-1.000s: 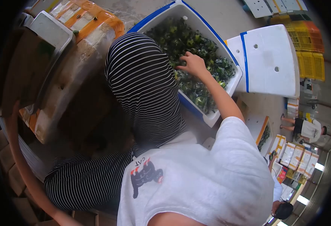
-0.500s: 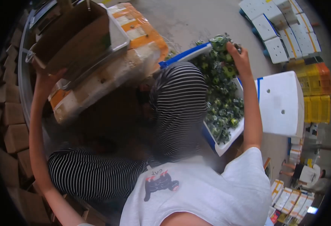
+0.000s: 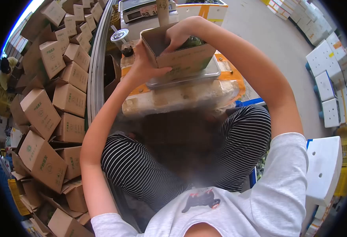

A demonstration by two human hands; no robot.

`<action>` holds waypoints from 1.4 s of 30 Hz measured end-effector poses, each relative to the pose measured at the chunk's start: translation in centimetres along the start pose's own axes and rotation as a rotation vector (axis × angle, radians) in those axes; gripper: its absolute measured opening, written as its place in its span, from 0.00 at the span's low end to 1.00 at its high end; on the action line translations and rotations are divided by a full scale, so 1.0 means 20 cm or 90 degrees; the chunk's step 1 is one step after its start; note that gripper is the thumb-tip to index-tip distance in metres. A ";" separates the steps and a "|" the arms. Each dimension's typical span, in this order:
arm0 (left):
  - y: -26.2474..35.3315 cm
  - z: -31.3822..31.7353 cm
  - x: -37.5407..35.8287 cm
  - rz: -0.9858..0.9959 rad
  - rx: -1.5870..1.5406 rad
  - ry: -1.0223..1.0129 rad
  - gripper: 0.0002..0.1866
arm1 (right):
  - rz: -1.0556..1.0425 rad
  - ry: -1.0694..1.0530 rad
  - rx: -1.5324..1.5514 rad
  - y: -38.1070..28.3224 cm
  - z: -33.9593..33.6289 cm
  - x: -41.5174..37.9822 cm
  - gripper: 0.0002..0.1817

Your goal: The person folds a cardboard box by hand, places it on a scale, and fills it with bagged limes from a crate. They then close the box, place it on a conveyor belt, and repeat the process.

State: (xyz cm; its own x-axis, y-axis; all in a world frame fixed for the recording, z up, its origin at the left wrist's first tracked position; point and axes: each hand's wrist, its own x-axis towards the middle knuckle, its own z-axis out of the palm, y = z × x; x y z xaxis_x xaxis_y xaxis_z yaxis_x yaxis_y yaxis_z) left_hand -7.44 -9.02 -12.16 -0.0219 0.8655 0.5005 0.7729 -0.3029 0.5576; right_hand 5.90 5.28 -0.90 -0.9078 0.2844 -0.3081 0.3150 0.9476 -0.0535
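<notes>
An open cardboard box point(image 3: 187, 61) stands upright in a shallow clear tray point(image 3: 205, 74) on a taped foam box point(image 3: 181, 96). My left hand point(image 3: 144, 65) grips the box's left corner, thumb along its near face. My right hand point(image 3: 181, 33) reaches down inside, its fingers partly hidden by the box wall; what they hold, if anything, does not show. Dark green wrapped produce point(image 3: 193, 41) lies in the box, beside my right hand.
Many cardboard boxes point(image 3: 43, 114) are heaped on the left behind a metal rail point(image 3: 98, 59). A lidded cup point(image 3: 120, 35) and a scale point(image 3: 140, 10) stand beyond the box. White foam boxes point(image 3: 324, 85) are stacked at right.
The view has turned toward the cardboard box. My right hand has left the produce in the blue-edged foam box and entered the cardboard box. My left hand still holds the cardboard box.
</notes>
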 end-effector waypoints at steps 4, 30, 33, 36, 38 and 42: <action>-0.03 0.01 0.01 -0.055 -0.026 0.001 0.57 | 0.051 0.081 -0.002 -0.09 -0.13 -0.16 0.29; -0.17 -0.09 0.04 -0.110 -0.084 -0.119 0.51 | 1.021 -0.047 0.258 -0.57 1.99 -2.52 0.18; 0.00 -0.10 0.07 -0.139 -0.163 -0.105 0.69 | 0.990 -0.097 0.303 -0.65 1.98 -2.62 0.22; -0.02 -0.08 0.06 -0.154 -0.193 -0.063 0.68 | 0.992 0.074 0.289 -0.74 2.07 -2.63 0.20; -0.02 -0.08 0.07 -0.163 -0.193 -0.068 0.68 | 0.937 0.284 0.235 -0.81 2.15 -2.64 0.19; -0.02 -0.07 0.06 -0.161 -0.190 -0.074 0.66 | 0.953 0.284 0.108 -0.80 2.12 -2.61 0.17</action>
State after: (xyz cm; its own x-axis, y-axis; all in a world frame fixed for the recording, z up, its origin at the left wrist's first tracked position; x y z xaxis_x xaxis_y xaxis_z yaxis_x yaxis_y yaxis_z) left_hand -8.64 -8.39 -10.71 -0.1025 0.9617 0.2542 0.5335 -0.1625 0.8301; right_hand 60.07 -30.91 -24.24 0.2491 0.9615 0.1158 0.9673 -0.2410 -0.0796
